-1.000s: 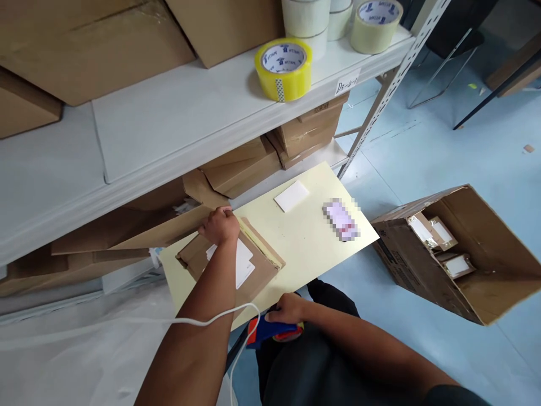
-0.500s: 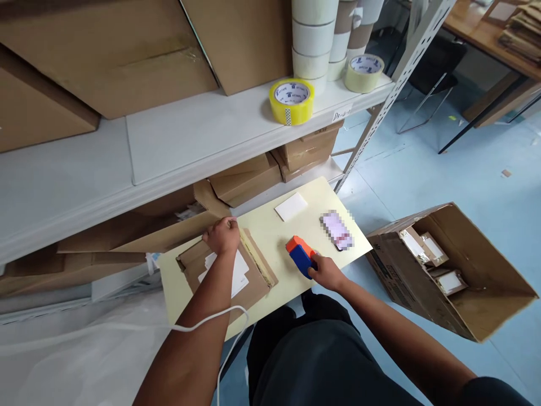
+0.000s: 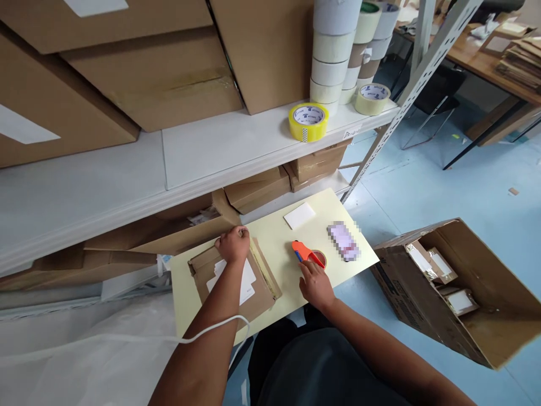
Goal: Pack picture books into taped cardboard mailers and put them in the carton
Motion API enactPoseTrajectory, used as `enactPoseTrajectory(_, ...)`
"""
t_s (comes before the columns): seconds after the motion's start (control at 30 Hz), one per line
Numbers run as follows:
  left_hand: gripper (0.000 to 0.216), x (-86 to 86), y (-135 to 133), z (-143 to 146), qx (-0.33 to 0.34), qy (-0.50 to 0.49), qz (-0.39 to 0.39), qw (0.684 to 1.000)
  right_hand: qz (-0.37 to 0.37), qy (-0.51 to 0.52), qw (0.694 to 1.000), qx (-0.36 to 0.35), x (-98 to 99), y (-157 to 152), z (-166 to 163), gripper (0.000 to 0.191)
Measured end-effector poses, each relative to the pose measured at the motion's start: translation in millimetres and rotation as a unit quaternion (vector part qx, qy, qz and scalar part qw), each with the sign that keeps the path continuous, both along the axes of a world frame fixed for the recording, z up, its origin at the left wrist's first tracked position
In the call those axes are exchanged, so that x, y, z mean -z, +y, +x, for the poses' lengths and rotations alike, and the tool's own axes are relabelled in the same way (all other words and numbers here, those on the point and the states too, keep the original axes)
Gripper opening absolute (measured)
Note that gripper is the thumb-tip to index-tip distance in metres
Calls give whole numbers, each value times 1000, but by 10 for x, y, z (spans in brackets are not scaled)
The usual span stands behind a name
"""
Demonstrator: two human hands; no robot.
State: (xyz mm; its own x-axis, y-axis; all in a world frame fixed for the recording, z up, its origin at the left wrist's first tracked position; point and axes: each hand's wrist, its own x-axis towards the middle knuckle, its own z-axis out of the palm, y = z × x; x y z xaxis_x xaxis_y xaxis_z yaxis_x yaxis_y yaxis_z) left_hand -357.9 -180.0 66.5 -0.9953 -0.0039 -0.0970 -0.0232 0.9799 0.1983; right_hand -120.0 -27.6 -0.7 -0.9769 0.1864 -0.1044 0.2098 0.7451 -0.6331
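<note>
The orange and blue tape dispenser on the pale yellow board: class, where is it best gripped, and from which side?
Grip the orange and blue tape dispenser by its blue handle, the end nearest the right hand. Come from the near edge of the pale yellow board, probably palm down. The roll and orange front point away, and that end likely carries the cutter.

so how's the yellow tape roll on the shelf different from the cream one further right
The yellow tape roll is bright yellow and sits near the shelf's front edge; the cream tape roll is pale and lies further back, beside the stacked rolls. The yellow one looks taller. Both lie flat with a blue-printed core.
</note>
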Motion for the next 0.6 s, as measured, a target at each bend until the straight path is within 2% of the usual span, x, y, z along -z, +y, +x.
enactPoseTrajectory(0.13, 33, 11, -17, -8, 2, -2, -3, 1000, -168, -5, 986, 22, -81, -220, -336, 48)
enactPoseTrajectory(0.27, 31, 6, -33, -1, 12, -4, -11, 1000, -349, -80, 931, 75, -139, -419, -1008, 45)
enactPoseTrajectory(0.4, 30, -3, -57, -12, 41, -16, -28, 999, -427, -69, 898, 78, -181, -652, -1616, 59)
enactPoseTrajectory(0.5, 33, 14, -67, -45, 55, -31, -39, 997, -475, -53, 876, 61, -195, -825, -1702, 75)
enactPoseTrajectory(0.6, 34, 48, -57, -76, 43, -32, -38, 998, -504, -58, 860, 53, -205, -930, -1371, 93)
